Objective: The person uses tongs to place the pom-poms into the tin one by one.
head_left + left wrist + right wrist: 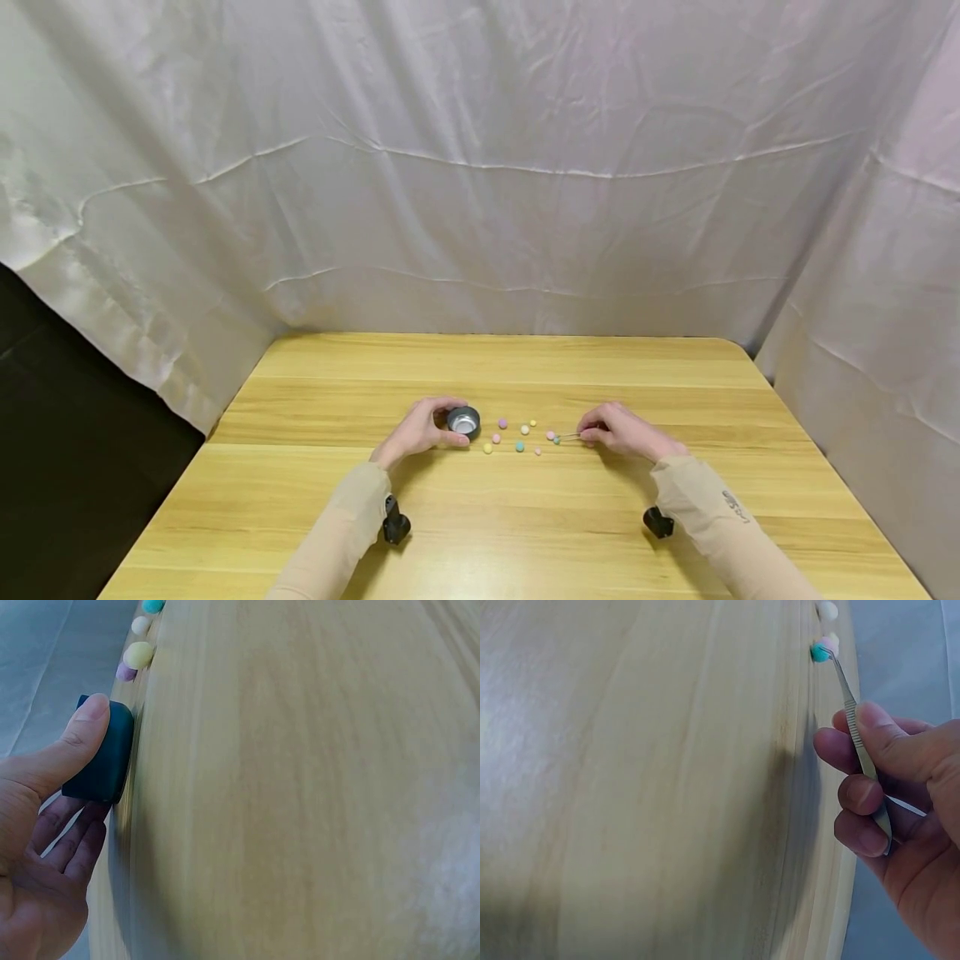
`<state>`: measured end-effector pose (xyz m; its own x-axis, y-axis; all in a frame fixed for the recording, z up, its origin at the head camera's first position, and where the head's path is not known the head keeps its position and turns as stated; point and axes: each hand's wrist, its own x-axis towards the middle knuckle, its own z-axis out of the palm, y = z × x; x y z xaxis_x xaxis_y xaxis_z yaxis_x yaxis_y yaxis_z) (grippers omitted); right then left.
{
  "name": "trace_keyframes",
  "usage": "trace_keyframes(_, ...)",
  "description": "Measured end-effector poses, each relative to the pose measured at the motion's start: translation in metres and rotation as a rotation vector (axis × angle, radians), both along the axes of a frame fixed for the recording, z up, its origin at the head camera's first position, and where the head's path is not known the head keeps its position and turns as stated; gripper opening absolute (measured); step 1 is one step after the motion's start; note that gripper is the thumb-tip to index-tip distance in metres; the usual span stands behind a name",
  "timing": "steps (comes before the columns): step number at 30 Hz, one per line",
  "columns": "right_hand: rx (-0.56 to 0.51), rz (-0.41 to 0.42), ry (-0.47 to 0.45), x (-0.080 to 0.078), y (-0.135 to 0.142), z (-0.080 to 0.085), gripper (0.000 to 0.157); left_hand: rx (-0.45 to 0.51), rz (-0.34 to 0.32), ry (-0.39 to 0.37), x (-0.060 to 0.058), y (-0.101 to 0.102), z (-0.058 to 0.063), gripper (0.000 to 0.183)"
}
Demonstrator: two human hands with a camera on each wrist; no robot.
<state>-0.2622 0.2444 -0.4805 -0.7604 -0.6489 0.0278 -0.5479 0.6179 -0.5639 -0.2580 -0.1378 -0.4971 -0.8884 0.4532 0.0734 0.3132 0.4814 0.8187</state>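
In the head view my left hand [423, 429] holds a small round dark bowl [473, 412] with a silvery inside, thumb on the near side and fingers on the far side. The left wrist view shows the thumb lying against the wall of the bowl [112, 761]. My right hand [904, 772] pinches metal tweezers [861, 750] between thumb and fingers. Their bent tips touch a small teal pom-pom [820, 652]; whether they grip it I cannot tell. A pink pom-pom [551, 435] sits right beside it.
Several pastel pom-poms lie between the hands, among them a purple one [502, 423], a yellow one [487, 448] and a blue one [520, 447]. They rest on a wooden table [480, 533]. Pale curtains [480, 208] hang behind the table and at its sides.
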Motion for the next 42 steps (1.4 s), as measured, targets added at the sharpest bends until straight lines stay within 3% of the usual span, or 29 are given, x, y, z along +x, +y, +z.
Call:
trace_keyframes(10,-0.007,-0.005,0.006,0.003,-0.002,0.002,0.014,-0.005,0.004,-0.004,0.0,0.001,0.0,0.062)
trace_keyframes(24,-0.067,-0.044,-0.104,0.0,0.0,0.006,0.018,-0.013,0.009,-0.003,0.002,0.001,0.001,0.062)
trace_keyframes(32,-0.015,-0.029,-0.107,0.0,-0.004,0.005,0.019,-0.013,0.012,0.003,0.002,0.002,0.001,0.061)
trace_keyframes(42,0.028,-0.023,-0.208,0.0,0.002,0.014,0.019,-0.004,0.007,-0.006,0.002,0.001,0.0,0.063)
